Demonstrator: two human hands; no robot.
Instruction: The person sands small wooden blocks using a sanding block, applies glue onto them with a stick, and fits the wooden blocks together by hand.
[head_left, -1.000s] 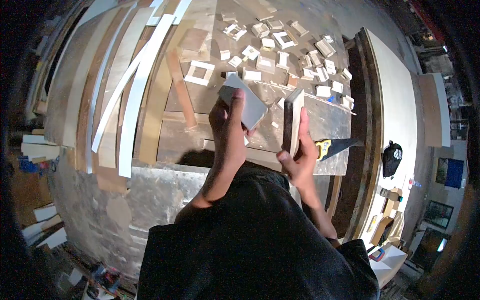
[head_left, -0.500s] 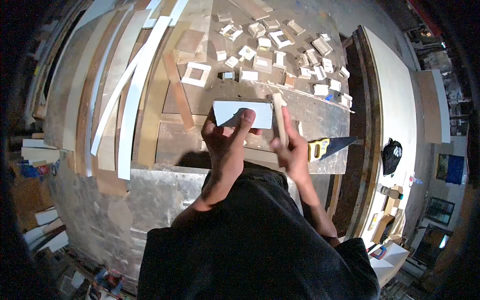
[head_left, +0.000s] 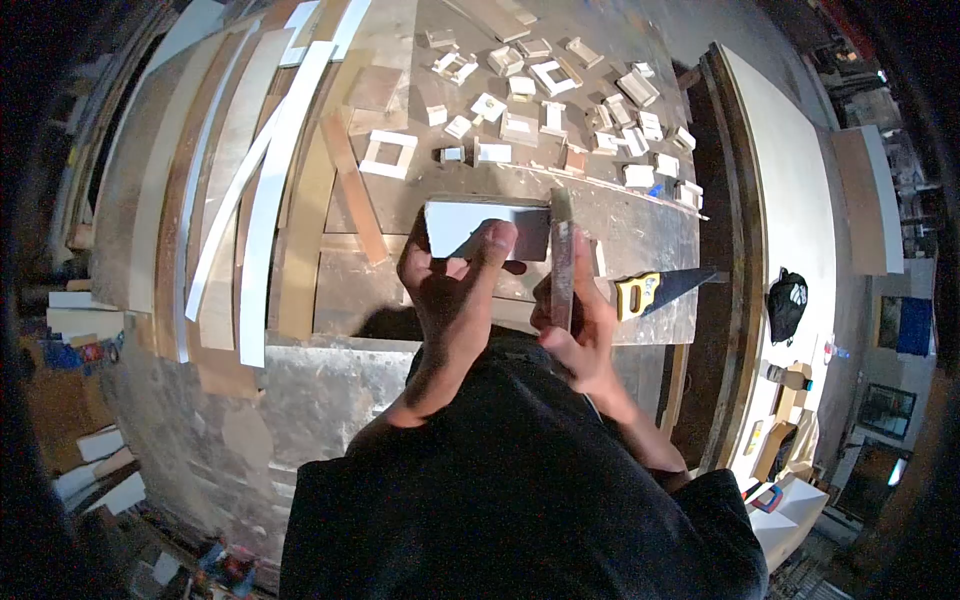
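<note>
My left hand point(head_left: 448, 290) is closed around a white-faced wooden block point(head_left: 452, 222), its thumb lying across the white face. In my right hand point(head_left: 588, 335) is a narrow wooden strip point(head_left: 562, 262), held upright at the block's right end. The strip looks to be touching that end, and its shadow darkens the right part of the white face. Some fingers of both hands are hidden behind what they hold. A handsaw point(head_left: 660, 292) with a yellow handle lies just right of my right hand.
Several small wooden pieces and frames point(head_left: 388, 154) are spread over the workbench point(head_left: 630, 230). Long boards and white strips point(head_left: 275, 200) lie on the left. On the right, a pale-topped table point(head_left: 790, 190) carries a black cloth item point(head_left: 787, 304).
My right hand has turned the wooden strip more upright and brought it down slightly along the block's right end. The left hand keeps its hold on the block, almost unmoved.
</note>
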